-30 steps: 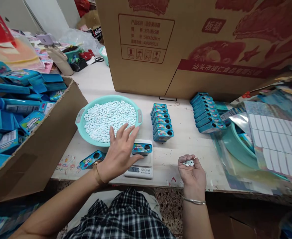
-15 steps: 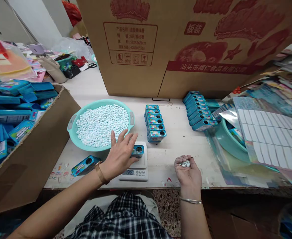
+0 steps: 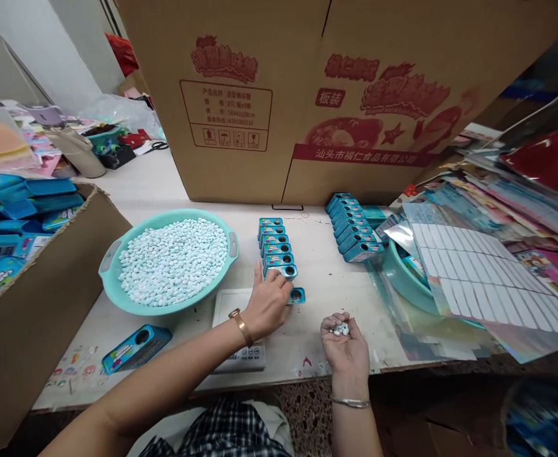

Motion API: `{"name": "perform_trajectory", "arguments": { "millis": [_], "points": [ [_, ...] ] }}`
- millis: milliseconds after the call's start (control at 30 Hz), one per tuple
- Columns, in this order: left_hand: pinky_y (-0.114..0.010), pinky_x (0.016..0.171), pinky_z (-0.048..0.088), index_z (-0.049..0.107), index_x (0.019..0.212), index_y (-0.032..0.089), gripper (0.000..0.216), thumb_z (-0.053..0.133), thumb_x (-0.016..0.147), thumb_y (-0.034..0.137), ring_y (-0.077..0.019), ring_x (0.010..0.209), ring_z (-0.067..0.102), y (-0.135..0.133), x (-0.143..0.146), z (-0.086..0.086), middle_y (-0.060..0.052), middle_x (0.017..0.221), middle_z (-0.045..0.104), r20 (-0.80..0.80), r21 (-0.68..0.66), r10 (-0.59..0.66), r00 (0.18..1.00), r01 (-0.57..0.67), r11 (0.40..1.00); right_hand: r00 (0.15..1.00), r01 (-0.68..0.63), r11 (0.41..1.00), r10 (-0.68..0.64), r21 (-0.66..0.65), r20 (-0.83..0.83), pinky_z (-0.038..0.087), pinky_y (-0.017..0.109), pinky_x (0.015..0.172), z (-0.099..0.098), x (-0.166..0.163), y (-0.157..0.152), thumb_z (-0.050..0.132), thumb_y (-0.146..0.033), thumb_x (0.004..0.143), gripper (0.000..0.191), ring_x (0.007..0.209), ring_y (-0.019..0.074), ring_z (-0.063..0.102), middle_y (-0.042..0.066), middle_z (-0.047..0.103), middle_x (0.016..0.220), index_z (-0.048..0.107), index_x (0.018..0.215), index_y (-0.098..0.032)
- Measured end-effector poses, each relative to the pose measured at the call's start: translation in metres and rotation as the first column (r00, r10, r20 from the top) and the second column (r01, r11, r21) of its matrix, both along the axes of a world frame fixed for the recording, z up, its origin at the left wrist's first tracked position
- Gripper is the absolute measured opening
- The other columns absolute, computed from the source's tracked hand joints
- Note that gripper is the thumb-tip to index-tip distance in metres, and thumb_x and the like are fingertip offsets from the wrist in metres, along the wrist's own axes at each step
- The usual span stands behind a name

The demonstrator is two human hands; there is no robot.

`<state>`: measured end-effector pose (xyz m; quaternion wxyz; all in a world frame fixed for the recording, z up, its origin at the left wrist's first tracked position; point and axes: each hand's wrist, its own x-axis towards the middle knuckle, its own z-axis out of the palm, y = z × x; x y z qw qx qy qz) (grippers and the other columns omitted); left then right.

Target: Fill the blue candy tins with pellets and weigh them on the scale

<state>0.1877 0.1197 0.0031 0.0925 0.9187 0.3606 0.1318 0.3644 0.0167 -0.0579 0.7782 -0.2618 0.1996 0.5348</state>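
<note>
My left hand (image 3: 270, 306) grips a small blue candy tin (image 3: 298, 296) with a round hole in its top, at the near end of a row of similar tins (image 3: 275, 247). Its fingers hide part of the tin. Under that forearm is a white digital scale (image 3: 225, 306), partly covered, its platform bare. Cupped palm up, my right hand (image 3: 346, 346) holds a few pale candies (image 3: 341, 329) over the table's front edge. Left of the scale stands a turquoise basin (image 3: 110, 279) full of pale candies (image 3: 174, 260). A single tin (image 3: 136, 349) lies below the basin.
A large cardboard box (image 3: 231, 174) stands at the back. To the left, an open carton (image 3: 76, 254) holds many blue tins. Another row of tins (image 3: 352, 231) stands right, beside a turquoise basin (image 3: 405, 285) partly under a label sheet (image 3: 492, 273).
My left hand has lifted the tin off the scale and carried it right, to the front of the row. The right hand still cups its candies. The view has shifted somewhat.
</note>
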Motion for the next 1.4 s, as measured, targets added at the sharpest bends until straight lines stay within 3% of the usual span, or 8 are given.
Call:
{"name": "perform_trajectory", "arguments": {
  "millis": [133, 233, 467, 600, 733, 1033, 1200, 1400],
  "points": [
    [-0.069, 0.115, 0.014, 0.035, 0.143, 0.013, 0.07, 0.067, 0.082, 0.029, -0.0374, 0.133, 0.04, 0.001, -0.001, -0.012, -0.02, 0.134, 0.051, 0.135, 0.058, 0.145, 0.98, -0.154, 0.986, 0.994, -0.015, 0.999, 0.012, 0.031, 0.112, 0.051, 0.021, 0.054, -0.008, 0.009, -0.009, 0.057, -0.011, 0.078, 0.012, 0.058, 0.0083, 0.055, -0.004, 0.054, 0.068, 0.05, 0.081, -0.019],
    [-0.066, 0.116, 0.016, 0.013, 0.151, 0.012, 0.1, 0.071, 0.079, 0.05, -0.0399, 0.14, 0.03, -0.005, -0.047, 0.0, -0.025, 0.145, 0.037, 0.336, 0.109, 0.241, 0.911, -0.291, 0.95, 0.981, -0.049, 0.998, 0.039, 0.049, 0.188, 0.051, 0.022, 0.054, -0.011, 0.011, -0.011, 0.059, -0.01, 0.076, 0.015, 0.058, 0.0091, 0.055, -0.005, 0.054, 0.068, 0.049, 0.081, -0.02],
    [-0.057, 0.108, 0.033, 0.038, 0.141, 0.019, 0.077, 0.066, 0.08, 0.057, -0.0378, 0.127, 0.044, -0.053, -0.23, 0.002, -0.018, 0.132, 0.049, 0.327, 0.125, 0.646, 0.69, -0.709, 0.694, 0.998, -0.046, 0.998, 0.045, -0.031, -0.033, 0.049, 0.021, 0.051, 0.016, -0.02, 0.009, 0.05, -0.008, 0.082, 0.009, 0.057, 0.0092, 0.05, -0.002, 0.051, 0.068, 0.05, 0.081, -0.017],
    [-0.067, 0.107, 0.022, 0.053, 0.123, 0.02, 0.055, 0.066, 0.081, 0.054, -0.0379, 0.115, 0.051, -0.082, -0.273, -0.025, -0.015, 0.118, 0.06, 0.052, 0.084, 0.706, 0.706, -0.708, 0.702, 0.985, -0.155, 0.988, 0.155, 0.005, -0.072, 0.048, 0.021, 0.05, 0.039, -0.056, 0.032, 0.047, -0.009, 0.085, 0.009, 0.057, 0.0099, 0.048, -0.001, 0.049, 0.069, 0.051, 0.081, -0.017],
    [-0.068, 0.107, 0.017, 0.058, 0.112, 0.024, 0.023, 0.055, 0.092, 0.034, -0.0302, 0.104, 0.055, -0.091, -0.267, -0.023, -0.008, 0.106, 0.066, 0.037, -0.048, 0.646, 0.762, -0.645, 0.763, 0.964, -0.26, 0.965, 0.261, 0.027, -0.05, 0.047, 0.021, 0.05, 0.056, -0.084, 0.044, 0.052, -0.01, 0.084, 0.008, 0.058, 0.0099, 0.048, -0.002, 0.048, 0.07, 0.051, 0.081, -0.018],
    [-0.062, 0.116, 0.013, 0.057, 0.113, 0.024, 0.027, 0.062, 0.087, 0.029, -0.0257, 0.106, 0.053, -0.055, -0.172, 0.028, -0.004, 0.102, 0.064, 0.177, -0.086, 0.255, 0.951, -0.243, 0.966, 0.96, -0.269, 0.962, 0.272, 0.049, -0.069, 0.047, 0.02, 0.051, 0.052, -0.085, 0.026, 0.055, -0.009, 0.083, 0.011, 0.058, 0.009, 0.048, -0.003, 0.048, 0.07, 0.05, 0.083, -0.019],
    [-0.066, 0.116, 0.016, 0.057, 0.118, 0.019, 0.041, 0.071, 0.081, 0.033, -0.0297, 0.108, 0.055, -0.025, -0.121, 0.007, -0.007, 0.104, 0.063, 0.07, -0.063, 0.218, 0.973, -0.214, 0.975, 0.962, -0.216, 0.975, 0.221, 0.047, -0.159, 0.051, 0.021, 0.055, 0.054, -0.077, 0.018, 0.048, -0.009, 0.088, 0.01, 0.059, 0.0082, 0.049, -0.002, 0.05, 0.072, 0.05, 0.085, -0.018],
    [-0.06, 0.117, 0.025, 0.031, 0.148, 0.017, 0.088, 0.076, 0.077, 0.045, -0.0357, 0.135, 0.041, -0.045, -0.171, 0.034, -0.017, 0.14, 0.048, 0.439, 0.122, 0.404, 0.802, -0.499, 0.858, 0.976, -0.18, 0.984, 0.181, 0.016, -0.125, 0.055, 0.025, 0.058, 0.052, -0.066, 0.014, 0.047, -0.015, 0.092, 0.01, 0.056, 0.0081, 0.048, -0.004, 0.049, 0.069, 0.051, 0.084, -0.019]
  ]
}}
